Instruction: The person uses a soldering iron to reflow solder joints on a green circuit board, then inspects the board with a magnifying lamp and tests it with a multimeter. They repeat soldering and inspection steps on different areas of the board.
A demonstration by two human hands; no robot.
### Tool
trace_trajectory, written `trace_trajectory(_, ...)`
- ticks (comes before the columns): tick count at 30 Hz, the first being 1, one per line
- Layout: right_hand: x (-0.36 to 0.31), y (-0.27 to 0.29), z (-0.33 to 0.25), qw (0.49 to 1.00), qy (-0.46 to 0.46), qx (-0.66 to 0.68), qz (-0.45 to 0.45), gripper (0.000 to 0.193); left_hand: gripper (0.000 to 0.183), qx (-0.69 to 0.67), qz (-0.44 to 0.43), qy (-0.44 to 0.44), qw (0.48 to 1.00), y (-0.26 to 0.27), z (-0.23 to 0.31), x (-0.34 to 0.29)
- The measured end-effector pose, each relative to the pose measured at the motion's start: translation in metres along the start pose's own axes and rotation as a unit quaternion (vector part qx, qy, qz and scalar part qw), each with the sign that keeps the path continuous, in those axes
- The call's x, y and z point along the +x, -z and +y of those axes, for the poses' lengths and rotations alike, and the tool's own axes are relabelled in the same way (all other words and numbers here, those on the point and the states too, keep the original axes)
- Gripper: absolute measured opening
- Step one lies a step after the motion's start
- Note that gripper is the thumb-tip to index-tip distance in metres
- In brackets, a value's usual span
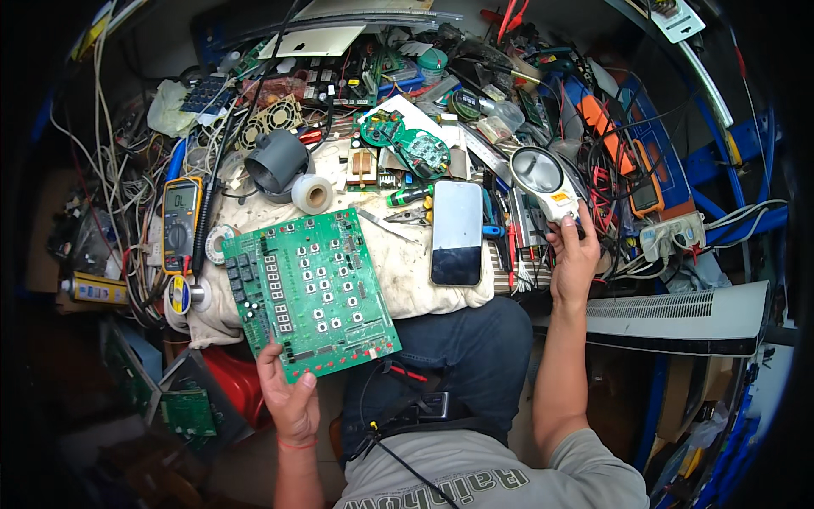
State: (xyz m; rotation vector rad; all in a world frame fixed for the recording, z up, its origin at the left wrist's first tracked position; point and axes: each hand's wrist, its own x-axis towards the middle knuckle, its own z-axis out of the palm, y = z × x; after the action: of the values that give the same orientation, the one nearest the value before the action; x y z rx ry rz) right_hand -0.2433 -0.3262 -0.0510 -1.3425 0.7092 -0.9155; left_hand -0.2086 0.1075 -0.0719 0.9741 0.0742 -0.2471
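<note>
My left hand (291, 397) grips the lower edge of a large green circuit board (326, 280), thumb on its face and fingers at the corner. The board is tilted, with rows of small push buttons, a column of digit displays and black relays facing up. At the right, my right hand (573, 259) pinches the white handle of a round magnifying glass (538, 172), raised over the cluttered bench. Between the two, a smartphone (456, 233) lies on a stained cloth (407, 293). A green-handled screwdriver (409, 197) and tweezers (388, 226) lie beyond the board.
A yellow multimeter (180, 222) and a solder spool (181, 294) stand left of the board. A tape roll (313, 195) and grey cup (278, 163) sit behind it. Cables, boards and tools crowd the back; a power strip (672, 237) and white vented panel (670, 316) are right.
</note>
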Motion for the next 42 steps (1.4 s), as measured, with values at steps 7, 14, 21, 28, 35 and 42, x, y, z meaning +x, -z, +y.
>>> trace_trajectory(7, 0.014, -0.003, 0.021, 0.991, 0.008, -0.114, -0.069, 0.057, 0.063, 0.015, -0.003, -0.014, 1.0, -0.022, -0.015, -0.009)
trace_trajectory(14, 0.021, -0.002, 0.025, 0.977, 0.019, -0.189, -0.096, 0.059, 0.063, -0.012, -0.039, 0.021, 0.999, -0.027, -0.019, -0.013)
trace_trajectory(21, 0.018, 0.008, 0.018, 0.887, 0.133, -0.433, -0.085, 0.059, 0.065, 0.095, -0.017, 0.018, 0.995, -0.024, -0.025, -0.013)
trace_trajectory(28, 0.012, 0.01, 0.008, 0.864, 0.122, -0.481, -0.091, 0.06, 0.068, 0.113, -0.01, 0.015, 0.993, -0.027, -0.022, -0.018)
trace_trajectory(35, 0.01, 0.012, 0.001, 0.862, 0.125, -0.481, -0.102, 0.063, 0.069, 0.123, -0.014, -0.01, 0.992, -0.027, -0.018, -0.017)
trace_trajectory(42, 0.001, 0.015, -0.003, 0.875, 0.186, -0.442, -0.073, 0.06, 0.065, 0.166, 0.027, -0.018, 0.986, -0.015, -0.006, -0.022)
